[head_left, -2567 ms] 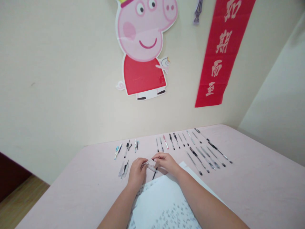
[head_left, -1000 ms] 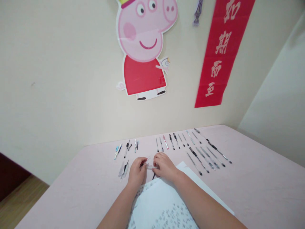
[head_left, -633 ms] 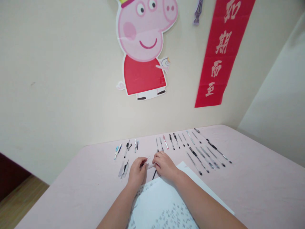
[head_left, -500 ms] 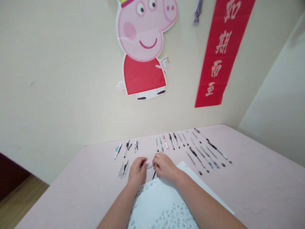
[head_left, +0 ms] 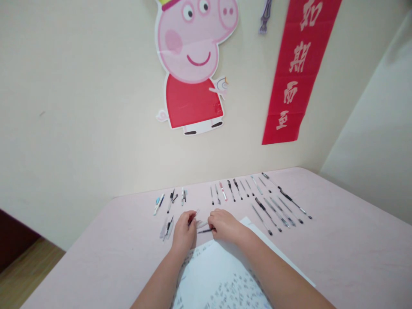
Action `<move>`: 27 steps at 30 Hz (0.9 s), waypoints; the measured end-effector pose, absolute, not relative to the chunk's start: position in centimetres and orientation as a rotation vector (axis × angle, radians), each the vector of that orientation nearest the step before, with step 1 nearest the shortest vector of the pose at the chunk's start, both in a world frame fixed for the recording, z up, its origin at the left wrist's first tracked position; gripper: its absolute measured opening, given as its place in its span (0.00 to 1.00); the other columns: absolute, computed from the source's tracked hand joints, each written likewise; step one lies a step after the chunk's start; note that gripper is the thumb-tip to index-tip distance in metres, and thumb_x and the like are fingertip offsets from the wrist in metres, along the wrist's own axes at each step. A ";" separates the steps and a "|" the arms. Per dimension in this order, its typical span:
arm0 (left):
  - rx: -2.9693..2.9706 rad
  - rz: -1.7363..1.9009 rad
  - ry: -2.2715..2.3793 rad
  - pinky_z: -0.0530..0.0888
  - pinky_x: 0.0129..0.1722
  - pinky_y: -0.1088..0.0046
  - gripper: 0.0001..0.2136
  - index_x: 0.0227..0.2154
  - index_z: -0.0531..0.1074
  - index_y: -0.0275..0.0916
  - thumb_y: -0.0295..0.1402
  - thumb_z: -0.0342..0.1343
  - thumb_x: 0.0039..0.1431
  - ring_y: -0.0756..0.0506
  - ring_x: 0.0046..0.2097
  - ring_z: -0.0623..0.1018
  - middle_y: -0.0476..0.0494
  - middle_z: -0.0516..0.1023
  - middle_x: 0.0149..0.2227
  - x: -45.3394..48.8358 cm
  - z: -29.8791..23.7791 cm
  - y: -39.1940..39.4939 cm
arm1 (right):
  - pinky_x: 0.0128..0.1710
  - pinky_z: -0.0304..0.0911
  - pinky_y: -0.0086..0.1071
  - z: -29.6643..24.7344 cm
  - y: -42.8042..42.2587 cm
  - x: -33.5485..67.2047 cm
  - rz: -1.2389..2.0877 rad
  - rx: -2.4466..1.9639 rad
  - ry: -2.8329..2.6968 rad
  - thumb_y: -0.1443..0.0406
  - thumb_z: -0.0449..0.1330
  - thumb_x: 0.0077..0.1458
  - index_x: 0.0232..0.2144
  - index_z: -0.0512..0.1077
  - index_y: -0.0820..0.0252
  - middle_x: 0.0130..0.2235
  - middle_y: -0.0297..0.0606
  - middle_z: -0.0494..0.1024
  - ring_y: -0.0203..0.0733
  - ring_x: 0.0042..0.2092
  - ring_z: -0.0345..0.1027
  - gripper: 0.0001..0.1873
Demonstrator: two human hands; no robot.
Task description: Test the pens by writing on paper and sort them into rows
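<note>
My left hand (head_left: 184,228) is closed round a slim dark-and-clear pen part (head_left: 191,221), most of it hidden by the fingers. Opposite it, my right hand (head_left: 222,225) pinches a thin dark pen refill (head_left: 204,231) that points left, nearly level above the pink tabletop. Between the hands shows a whitish clear piece (head_left: 201,224); whether it lies on the table or is held I cannot tell. Sheets of paper with writing (head_left: 212,270) lie beneath my forearms.
Capped and uncapped pens (head_left: 265,212) lie in two slanted rows at the right. Small groups of pen parts (head_left: 167,227) lie at the left. Behind the pink-covered table (head_left: 341,244) stands a wall with a cartoon pig cutout (head_left: 193,98) and a red banner (head_left: 292,86).
The dark refill at my right hand has swung from a steep slant to nearly level, its free end now pointing left. My left hand has barely moved.
</note>
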State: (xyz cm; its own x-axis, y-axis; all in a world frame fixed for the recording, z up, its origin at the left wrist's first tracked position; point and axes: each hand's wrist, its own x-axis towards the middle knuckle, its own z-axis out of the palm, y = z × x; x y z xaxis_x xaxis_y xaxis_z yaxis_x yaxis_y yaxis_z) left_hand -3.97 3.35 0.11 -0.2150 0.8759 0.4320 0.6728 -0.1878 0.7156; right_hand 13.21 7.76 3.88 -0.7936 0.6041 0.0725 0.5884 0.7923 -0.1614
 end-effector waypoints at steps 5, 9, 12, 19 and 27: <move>1.778 1.412 1.895 0.71 0.41 0.63 0.10 0.36 0.69 0.37 0.28 0.49 0.50 0.44 0.39 0.74 0.42 0.75 0.36 -4.2 -0.1 3.5 | 0.36 0.54 0.31 3.6 8.2 13.5 0.248 -0.944 -2.801 0.72 0.56 0.43 0.27 0.73 0.62 0.32 0.41 0.73 0.42 0.37 0.63 0.07; 1.718 1.474 1.935 0.71 0.40 0.63 0.09 0.36 0.69 0.37 0.29 0.49 0.51 0.44 0.38 0.74 0.41 0.75 0.35 -4.6 -0.3 3.6 | 0.32 0.54 0.28 3.0 8.8 13.6 0.478 -0.898 -2.571 0.74 0.55 0.41 0.24 0.71 0.61 0.28 0.35 0.71 0.37 0.32 0.62 0.07; 1.696 1.491 1.924 0.71 0.40 0.63 0.09 0.35 0.69 0.37 0.29 0.48 0.51 0.44 0.38 0.74 0.42 0.75 0.35 -4.7 -0.2 3.7 | 0.28 0.53 0.26 2.4 9.5 13.5 0.752 -0.910 -2.276 0.73 0.55 0.43 0.23 0.69 0.61 0.25 0.31 0.68 0.34 0.28 0.60 0.04; 1.850 1.386 1.865 0.71 0.41 0.64 0.10 0.36 0.69 0.38 0.27 0.49 0.50 0.44 0.39 0.74 0.43 0.74 0.35 -4.3 0.0 3.4 | 0.27 0.58 0.28 2.0 10.3 12.7 1.241 -0.791 -1.576 0.59 0.55 0.50 0.30 0.67 0.62 0.28 0.37 0.72 0.37 0.29 0.65 0.10; 1.956 1.305 1.820 0.70 0.40 0.65 0.10 0.35 0.69 0.38 0.26 0.48 0.50 0.44 0.39 0.73 0.43 0.74 0.35 -4.1 0.3 3.2 | 0.25 0.59 0.28 2.0 10.0 12.4 1.287 -0.777 -1.464 0.54 0.59 0.47 0.29 0.68 0.62 0.27 0.38 0.73 0.37 0.29 0.65 0.16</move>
